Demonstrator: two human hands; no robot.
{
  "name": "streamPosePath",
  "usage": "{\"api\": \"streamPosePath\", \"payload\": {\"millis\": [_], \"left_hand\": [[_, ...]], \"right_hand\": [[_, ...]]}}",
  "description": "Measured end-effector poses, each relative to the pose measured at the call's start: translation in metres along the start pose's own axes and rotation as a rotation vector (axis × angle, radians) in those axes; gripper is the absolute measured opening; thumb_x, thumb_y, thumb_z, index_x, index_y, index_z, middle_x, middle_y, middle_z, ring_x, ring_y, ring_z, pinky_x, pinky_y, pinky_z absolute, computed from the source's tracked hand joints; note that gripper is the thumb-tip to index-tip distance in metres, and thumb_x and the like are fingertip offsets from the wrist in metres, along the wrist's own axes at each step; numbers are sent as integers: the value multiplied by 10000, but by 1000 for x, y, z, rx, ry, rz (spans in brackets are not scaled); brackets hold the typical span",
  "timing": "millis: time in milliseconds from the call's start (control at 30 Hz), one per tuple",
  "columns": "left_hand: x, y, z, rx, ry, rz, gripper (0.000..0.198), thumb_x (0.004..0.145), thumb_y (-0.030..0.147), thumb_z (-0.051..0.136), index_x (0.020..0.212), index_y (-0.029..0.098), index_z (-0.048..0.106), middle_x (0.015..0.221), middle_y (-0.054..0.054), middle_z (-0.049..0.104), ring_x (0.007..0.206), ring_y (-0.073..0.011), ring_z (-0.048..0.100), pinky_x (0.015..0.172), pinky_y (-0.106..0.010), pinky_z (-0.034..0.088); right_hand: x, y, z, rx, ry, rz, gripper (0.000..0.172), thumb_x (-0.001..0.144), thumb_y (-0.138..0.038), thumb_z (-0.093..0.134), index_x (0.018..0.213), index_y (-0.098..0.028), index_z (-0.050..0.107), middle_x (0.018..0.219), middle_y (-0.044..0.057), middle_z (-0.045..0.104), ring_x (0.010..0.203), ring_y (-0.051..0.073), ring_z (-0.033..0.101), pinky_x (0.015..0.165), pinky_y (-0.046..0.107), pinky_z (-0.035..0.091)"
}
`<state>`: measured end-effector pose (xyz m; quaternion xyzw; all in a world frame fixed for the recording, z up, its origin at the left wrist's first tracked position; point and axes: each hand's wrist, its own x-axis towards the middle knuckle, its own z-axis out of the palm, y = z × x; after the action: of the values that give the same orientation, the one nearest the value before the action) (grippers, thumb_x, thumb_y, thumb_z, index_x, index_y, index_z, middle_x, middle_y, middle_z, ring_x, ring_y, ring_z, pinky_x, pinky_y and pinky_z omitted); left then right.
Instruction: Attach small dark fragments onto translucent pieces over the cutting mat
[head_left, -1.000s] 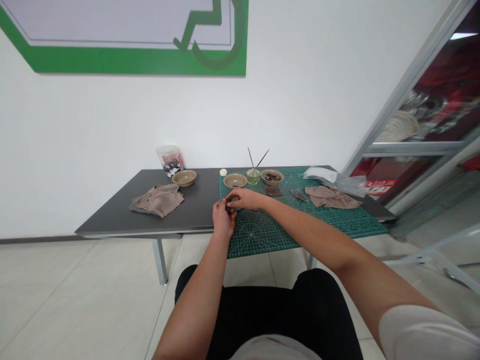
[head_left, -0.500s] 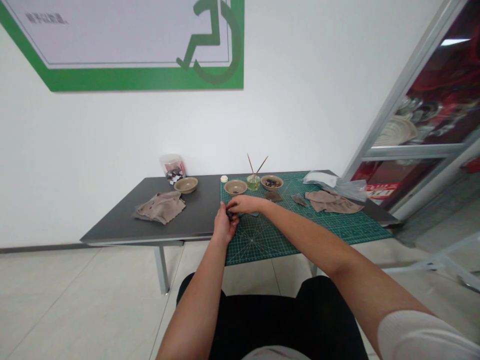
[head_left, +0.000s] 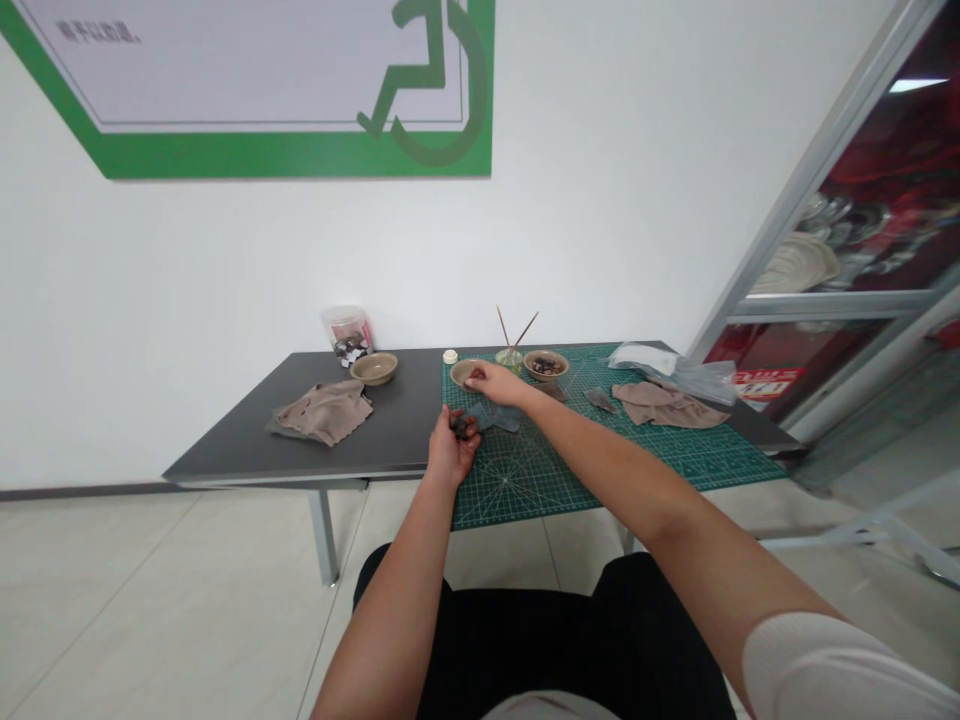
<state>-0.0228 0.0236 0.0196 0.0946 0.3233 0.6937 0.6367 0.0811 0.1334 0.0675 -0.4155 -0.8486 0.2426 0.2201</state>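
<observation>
My left hand (head_left: 451,446) rests at the near left edge of the green cutting mat (head_left: 637,445), its fingers curled round small dark pieces (head_left: 460,427). My right hand (head_left: 491,382) reaches forward over a tan bowl (head_left: 459,370) at the back of the mat, fingertips pinched over the bowl; what they hold is too small to make out. A grey-blue scrap of cloth (head_left: 496,416) lies on the mat between the two hands.
On the dark table (head_left: 247,430) lie a beige cloth (head_left: 324,410), another tan bowl (head_left: 373,367), a plastic tub (head_left: 343,331) and a small white lid (head_left: 449,356). On the mat stand a glass with sticks (head_left: 510,352), a bowl of dark pieces (head_left: 545,365), beige cloths (head_left: 660,402) and a plastic bag (head_left: 660,362).
My right hand has left my left hand and moved forward to the tan bowl. My left hand stays in place with the dark pieces. The grey-blue scrap is now uncovered.
</observation>
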Motion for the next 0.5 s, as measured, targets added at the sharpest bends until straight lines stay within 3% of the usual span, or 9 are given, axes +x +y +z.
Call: {"api": "streamPosePath", "payload": {"millis": [100, 233, 333, 500], "left_hand": [[0, 0, 1, -1, -8, 18, 190, 875, 336, 480, 786, 169, 495, 600, 6, 494, 420, -66, 373, 380, -167, 194], [-2, -2, 0, 2, -28, 60, 116, 806, 270, 548, 799, 174, 485, 606, 27, 465, 415, -48, 334, 384, -162, 148], [-4, -5, -2, 32, -24, 147, 180, 780, 278, 625, 833, 189, 477, 613, 50, 435, 425, -42, 344, 396, -150, 149], [-4, -9, -2, 81, -19, 198, 174, 799, 266, 630, 849, 189, 482, 633, 49, 439, 440, -41, 366, 400, -147, 168]], "right_hand": [[16, 8, -3, -250, 139, 86, 220, 929, -258, 533, 1062, -104, 615, 1091, 146, 659, 1011, 204, 600, 904, 309, 435], [30, 15, -1, -434, 71, 150, 279, 929, -230, 513, 1128, -66, 620, 1161, 209, 641, 1075, 254, 605, 930, 326, 436], [35, 18, 3, -457, 23, 171, 301, 905, -227, 544, 1110, -35, 652, 1157, 249, 646, 1081, 293, 616, 929, 343, 447], [38, 18, 5, -476, -31, 193, 265, 885, -240, 559, 1015, -70, 716, 1101, 233, 683, 1043, 293, 644, 921, 333, 457]]}}
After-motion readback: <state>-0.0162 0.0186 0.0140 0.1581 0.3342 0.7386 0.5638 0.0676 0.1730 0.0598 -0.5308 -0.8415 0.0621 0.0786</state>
